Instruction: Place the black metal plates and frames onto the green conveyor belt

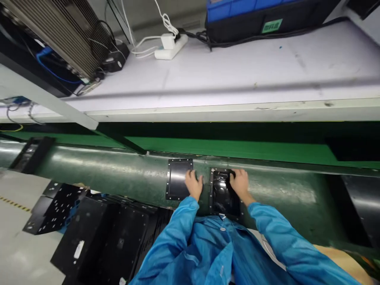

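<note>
A flat matte black panel (178,180) with white-looking holes along its edges lies on the green work surface in front of me. My left hand (194,185) is at its right edge, thumb and fingers apart. To the right lies a black frame with a glossy, light-reflecting middle, a glossy black panel (221,188). My right hand (240,183) grips this one at its upper right edge, partly covering that corner. The near end of the glossy panel reaches my blue jacket.
Stacked black metal cases (97,233) stand at lower left. A white shelf (237,75) runs above, carrying a power strip (170,47), a blue-and-black bin (252,19) and finned equipment (68,35). Other dark parts lie along the green surface (285,194) at far left and right.
</note>
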